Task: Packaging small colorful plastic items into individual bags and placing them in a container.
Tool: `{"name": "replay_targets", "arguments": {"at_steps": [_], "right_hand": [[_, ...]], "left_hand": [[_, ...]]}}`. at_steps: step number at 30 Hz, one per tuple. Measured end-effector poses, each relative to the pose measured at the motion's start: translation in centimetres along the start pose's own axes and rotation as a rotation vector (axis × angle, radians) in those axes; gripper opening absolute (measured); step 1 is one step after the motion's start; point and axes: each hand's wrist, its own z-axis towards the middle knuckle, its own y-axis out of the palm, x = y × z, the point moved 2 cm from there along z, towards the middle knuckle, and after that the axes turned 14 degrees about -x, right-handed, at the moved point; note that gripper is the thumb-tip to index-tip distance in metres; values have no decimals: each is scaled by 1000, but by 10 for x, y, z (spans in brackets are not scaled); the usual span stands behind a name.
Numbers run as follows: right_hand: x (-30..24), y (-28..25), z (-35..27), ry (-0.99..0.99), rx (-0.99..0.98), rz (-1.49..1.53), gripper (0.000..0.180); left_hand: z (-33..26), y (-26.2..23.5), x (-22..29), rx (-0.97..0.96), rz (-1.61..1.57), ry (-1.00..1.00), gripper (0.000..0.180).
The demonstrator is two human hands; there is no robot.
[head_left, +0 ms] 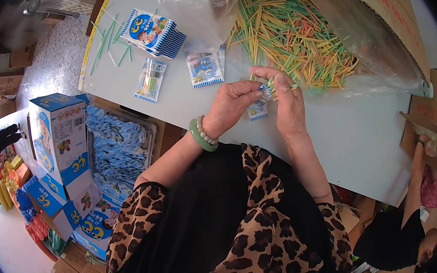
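Note:
My left hand [230, 107], with a green bangle and a bead bracelet at the wrist, pinches the edge of a small blue-and-white plastic packet [259, 106]. My right hand [285, 102] holds a few green and yellow sticks [275, 83] at the packet's mouth, above the grey table [346, 139]. Just beyond my hands lies a big heap of green, yellow and orange sticks [293, 32] on a clear plastic sheet.
A stack of empty packets [154, 32], a filled packet [151, 80] and another packet [204, 67] lie on the table to the left, with loose green sticks [110, 40]. A tray of filled packets [117, 148] and blue-and-white boxes [61, 136] stand lower left. Another person [405, 231] sits at the right.

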Motion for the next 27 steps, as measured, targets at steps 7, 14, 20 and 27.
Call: {"name": "replay_targets", "arguments": {"at_steps": [7,14,20,27], "right_hand": [[1,-8,-3,275,-60,-172,64],[-4,-12,4,12,9,228,70],[-3,-8,8,-6,-3,-19,70],[-1,-6,3,170,-173,-210,62]], "left_hand": [[-2,-4,-10,-90,-189,-60,19],[-2,-9,-7,-106,-143,-60,18],[-3,-6,-2,-86,-168,-68,16],[-6,-10,-6,-76,-183,-32,18]]}}
